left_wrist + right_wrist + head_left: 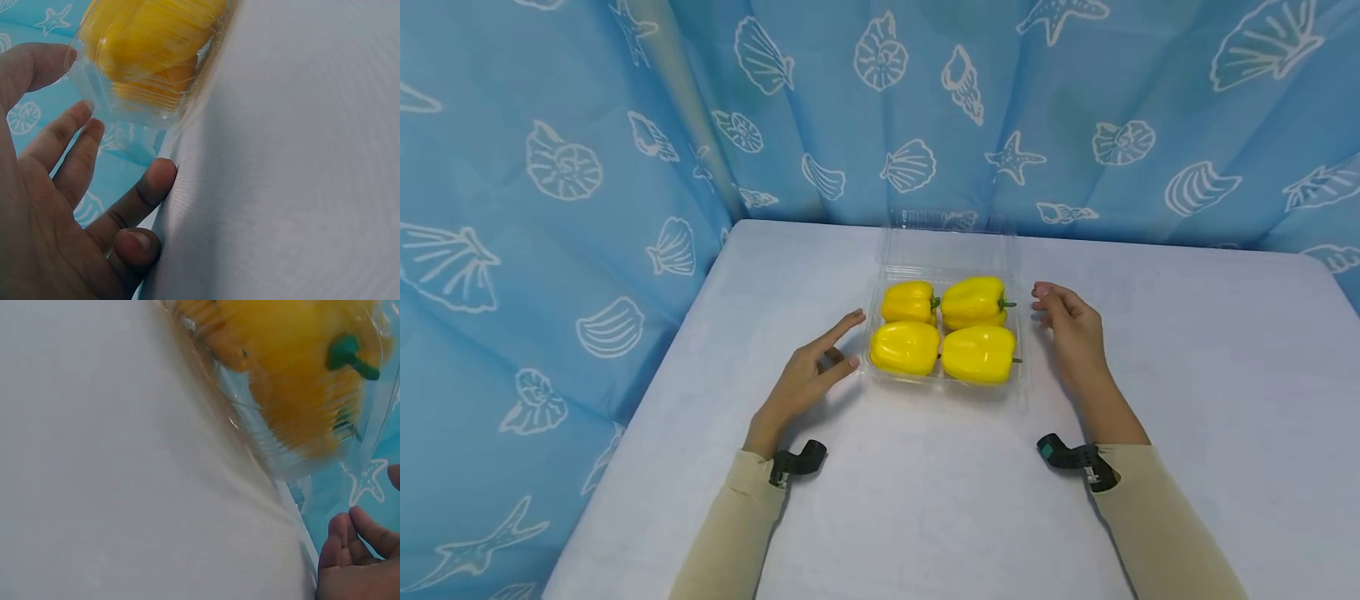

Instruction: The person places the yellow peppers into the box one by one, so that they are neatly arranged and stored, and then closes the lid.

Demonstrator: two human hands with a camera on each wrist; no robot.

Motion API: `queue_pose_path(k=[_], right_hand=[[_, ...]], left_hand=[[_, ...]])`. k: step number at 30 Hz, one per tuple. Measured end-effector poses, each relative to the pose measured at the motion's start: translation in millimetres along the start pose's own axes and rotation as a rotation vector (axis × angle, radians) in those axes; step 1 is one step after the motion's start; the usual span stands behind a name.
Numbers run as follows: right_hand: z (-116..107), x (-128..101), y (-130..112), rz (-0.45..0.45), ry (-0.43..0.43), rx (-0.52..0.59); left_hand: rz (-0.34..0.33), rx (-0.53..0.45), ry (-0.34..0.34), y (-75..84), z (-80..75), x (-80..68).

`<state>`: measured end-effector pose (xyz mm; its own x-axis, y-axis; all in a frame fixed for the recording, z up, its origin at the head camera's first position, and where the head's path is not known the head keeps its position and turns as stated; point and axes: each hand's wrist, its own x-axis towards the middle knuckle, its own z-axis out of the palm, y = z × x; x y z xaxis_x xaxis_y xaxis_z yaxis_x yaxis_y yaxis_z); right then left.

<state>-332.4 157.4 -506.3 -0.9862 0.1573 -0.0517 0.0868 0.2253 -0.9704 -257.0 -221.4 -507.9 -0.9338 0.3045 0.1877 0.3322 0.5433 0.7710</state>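
Note:
Several yellow bell peppers (977,354) with green stems lie in two rows inside a clear plastic clamshell box (951,275). Its transparent lid (951,246) is folded back toward the curtain. At the box's left side is my left hand (805,375), fingers spread; in the left wrist view the thumb (47,65) meets the box's rim and nothing is gripped. My right hand (1075,329) hovers off the right side, fingers loosely bent and holding nothing. The right wrist view shows a gap between the right fingertips (337,525) and the box.
A white cloth covers the table (925,500). Behind and to the left hangs a blue curtain (820,108) with white shell and starfish prints. A black wrist camera (797,460) sits on the left wrist, another wrist camera (1067,454) on the right.

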Motion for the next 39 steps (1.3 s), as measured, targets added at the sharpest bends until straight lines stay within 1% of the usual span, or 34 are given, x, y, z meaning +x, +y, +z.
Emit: queue_pose_path(k=[7, 12, 14, 19, 22, 30, 33, 39], right_hand=[[7.4, 17.3, 0.7, 0.032, 0.000, 0.167], [10.3, 24.5, 0.4, 0.039, -0.060, 0.307], [11.2, 27.3, -0.2, 0.041, -0.084, 0.334], [13.1, 34.7, -1.7, 0.042, -0.116, 0.377], [14.3, 38.8, -0.6, 0.038, -0.121, 0.423], [18.4, 45.5, 4.1, 0.051, -0.145, 0.527], [19.1, 49.3, 4.8, 0.042, -0.148, 0.536], [19.0, 58.0, 2.5, 0.022, -0.141, 0.500]], left_hand=[[0.009, -0.011, -0.004, -0.9, -0.6, 1.1], [0.006, -0.004, -0.001, -0.5, 0.1, -0.6], [0.005, -0.004, 0.000, -0.7, 0.2, -0.7], [0.011, -0.005, 0.003, -1.5, 0.1, 0.1], [0.018, -0.009, 0.001, -2.4, -0.1, 0.4], [0.018, -0.011, -0.004, -1.5, -2.8, -4.5], [0.015, -0.008, -0.005, -1.5, -2.6, -4.3], [0.017, -0.003, 0.002, -3.7, 0.0, -0.7]])
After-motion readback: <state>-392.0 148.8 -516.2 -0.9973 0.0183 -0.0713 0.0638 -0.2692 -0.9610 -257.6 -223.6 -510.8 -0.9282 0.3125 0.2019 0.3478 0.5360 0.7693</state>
